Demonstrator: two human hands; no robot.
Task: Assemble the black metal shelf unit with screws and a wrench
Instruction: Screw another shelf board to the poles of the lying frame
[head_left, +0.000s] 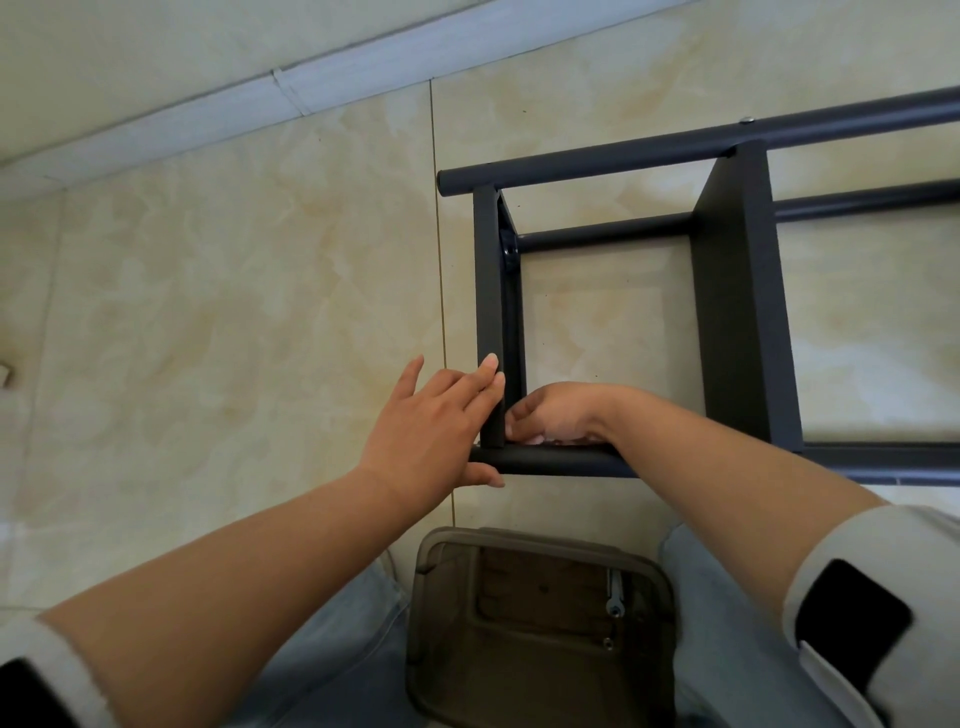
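The black metal shelf unit (737, 291) lies on its side on the tiled floor, its round tubes running left to right. My left hand (436, 431) holds the near corner: straight fingers lie against the end shelf panel (491, 312) and the thumb sits under the near tube (550, 461). My right hand (556, 415) reaches inside the frame at that same corner with curled fingers; what they hold is hidden. A silver wrench (615, 592) and a screw (607, 643) lie in the tray between my knees.
A translucent brown plastic tray (447, 613) sits on the floor between my jeans-clad legs. A white skirting board (260, 98) runs along the wall at the top left. Beige floor tiles spread out to the left of the shelf.
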